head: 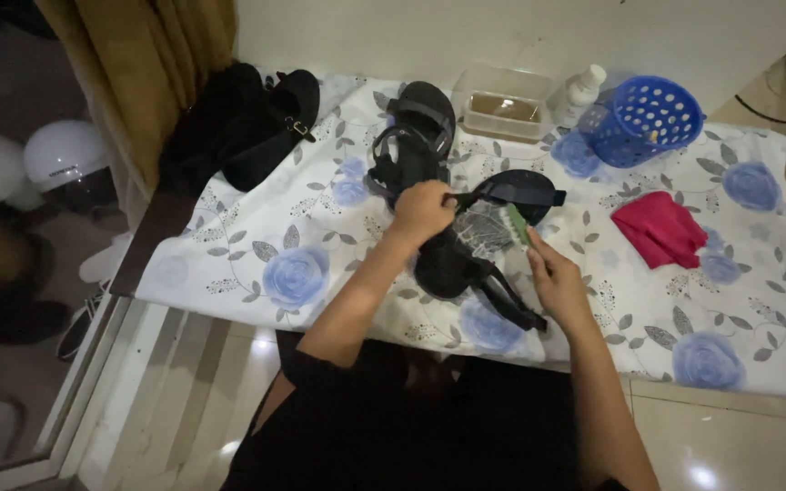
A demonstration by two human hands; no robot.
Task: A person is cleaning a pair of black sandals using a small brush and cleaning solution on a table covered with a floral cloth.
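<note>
— What do we grip with our left hand [420,211]?
— Fingers closed on a strap of the black sandal [488,232], mid-cloth.
— And at three o'clock of it?
— Our right hand [557,284] curls round a green-handled bristle brush [502,225], touching the sandal's sole.

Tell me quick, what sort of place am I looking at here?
Most likely a room in a home: a tiled floor, a flowered cloth spread as a work surface, a curtain by a glass door. Sandals and a blue basket lie on the cloth.
</note>
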